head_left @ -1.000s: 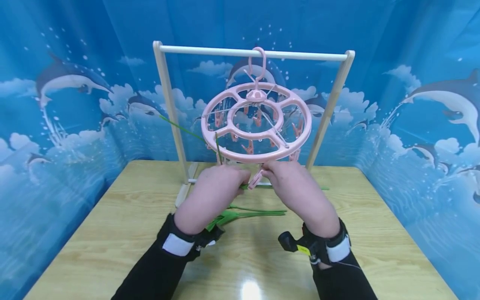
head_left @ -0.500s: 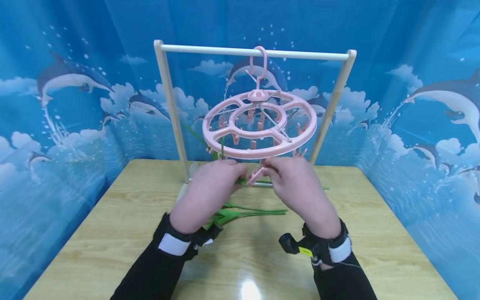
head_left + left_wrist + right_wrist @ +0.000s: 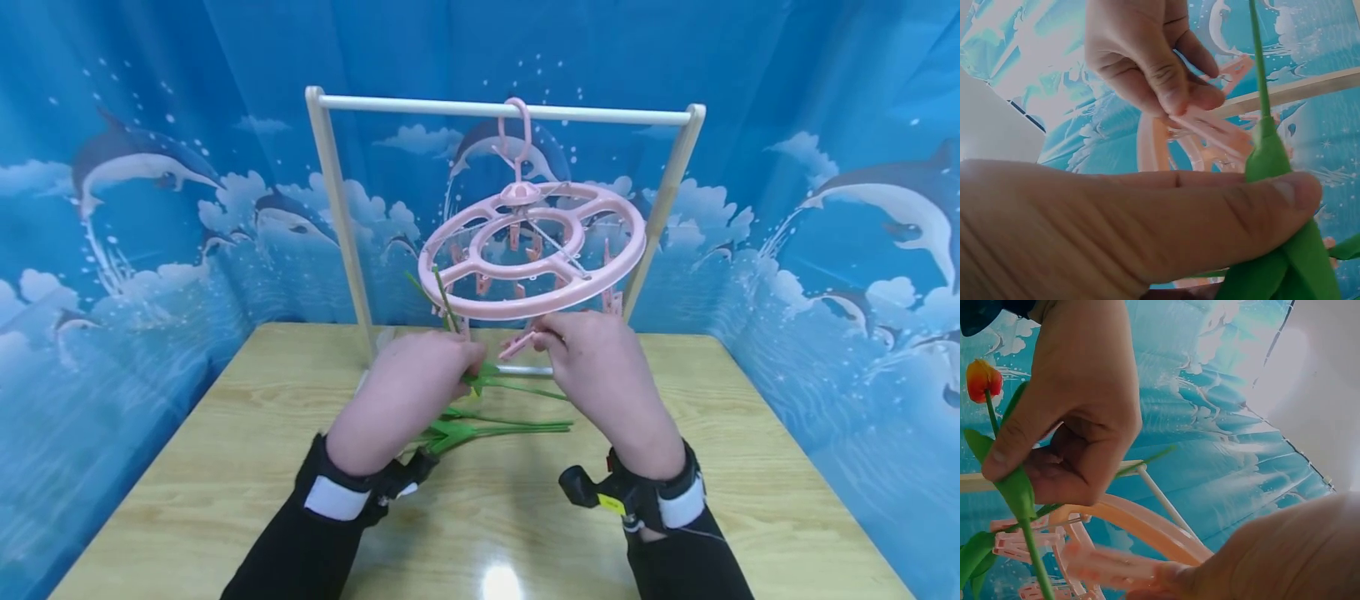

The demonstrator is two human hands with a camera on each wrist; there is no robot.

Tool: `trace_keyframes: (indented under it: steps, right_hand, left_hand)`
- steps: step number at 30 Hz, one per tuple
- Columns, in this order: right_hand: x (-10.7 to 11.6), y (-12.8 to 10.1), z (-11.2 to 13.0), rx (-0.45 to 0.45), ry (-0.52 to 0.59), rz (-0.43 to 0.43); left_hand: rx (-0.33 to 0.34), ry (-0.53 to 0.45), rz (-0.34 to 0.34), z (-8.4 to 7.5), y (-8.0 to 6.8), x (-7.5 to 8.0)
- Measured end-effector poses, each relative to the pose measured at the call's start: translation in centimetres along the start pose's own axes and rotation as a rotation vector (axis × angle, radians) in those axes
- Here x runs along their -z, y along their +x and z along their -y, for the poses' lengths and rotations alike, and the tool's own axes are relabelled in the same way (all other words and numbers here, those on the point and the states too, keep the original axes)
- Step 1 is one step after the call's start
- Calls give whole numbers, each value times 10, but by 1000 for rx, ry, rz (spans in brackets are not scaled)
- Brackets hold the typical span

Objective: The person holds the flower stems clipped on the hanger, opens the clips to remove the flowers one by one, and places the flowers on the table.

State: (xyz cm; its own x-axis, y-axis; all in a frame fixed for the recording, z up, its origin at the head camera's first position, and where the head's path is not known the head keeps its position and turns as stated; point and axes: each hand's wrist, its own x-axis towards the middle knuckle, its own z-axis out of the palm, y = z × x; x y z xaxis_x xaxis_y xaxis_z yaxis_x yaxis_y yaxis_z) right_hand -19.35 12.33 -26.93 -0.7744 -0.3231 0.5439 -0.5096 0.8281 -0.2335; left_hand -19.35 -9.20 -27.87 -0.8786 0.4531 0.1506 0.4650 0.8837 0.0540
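My left hand (image 3: pixel 420 371) pinches an artificial tulip by its green leaves (image 3: pixel 1269 153), thumb on the near side. Its stem (image 3: pixel 525 387) points right in the head view; the red-orange bloom (image 3: pixel 984 381) shows in the right wrist view. My right hand (image 3: pixel 600 358) pinches a pink clothespin (image 3: pixel 517 344) below the front rim of a round pink clip hanger (image 3: pixel 510 310). Clothespin and tulip are apart. Whether the clothespin's mouth is open is unclear. Further green stems (image 3: pixel 445 300) stand at the hanger's left rim, beside another clothespin (image 3: pixel 1013 544).
The hanger hangs by its hook from the bar (image 3: pixel 420 106) of a wooden rack (image 3: pixel 337 192). More green stems (image 3: pixel 517 427) lie on the wooden table (image 3: pixel 510 508) below my left hand. A dolphin-print curtain (image 3: pixel 135 250) surrounds the table.
My left hand has drawn slightly left and down with the tulip, away from the clothespin. The right hand has lifted the clothespin a little. The hanger has shifted right and tilts more.
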Motion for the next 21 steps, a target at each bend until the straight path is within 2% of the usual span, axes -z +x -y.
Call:
trace_keyframes:
  steps: [3, 7, 9, 12, 15, 21]
  right_hand:
    - [0, 0, 0, -12, 7, 53]
    - [4, -3, 2, -38, -10, 112]
    - [8, -6, 3, -69, -27, 113]
    - [15, -11, 6, -107, -47, 61]
    - [20, -13, 8, -91, -25, 19]
    - [16, -10, 6, -57, -45, 81]
  left_hand:
    - [-4, 3, 19, 0, -3, 0]
    - [-5, 1, -8, 1, -6, 3]
    - [-3, -1, -42, 2, -8, 5]
    - [0, -5, -98, 3, -10, 9]
    - [5, -13, -151, 4, -12, 12]
    - [38, -34, -234, 6, -14, 16]
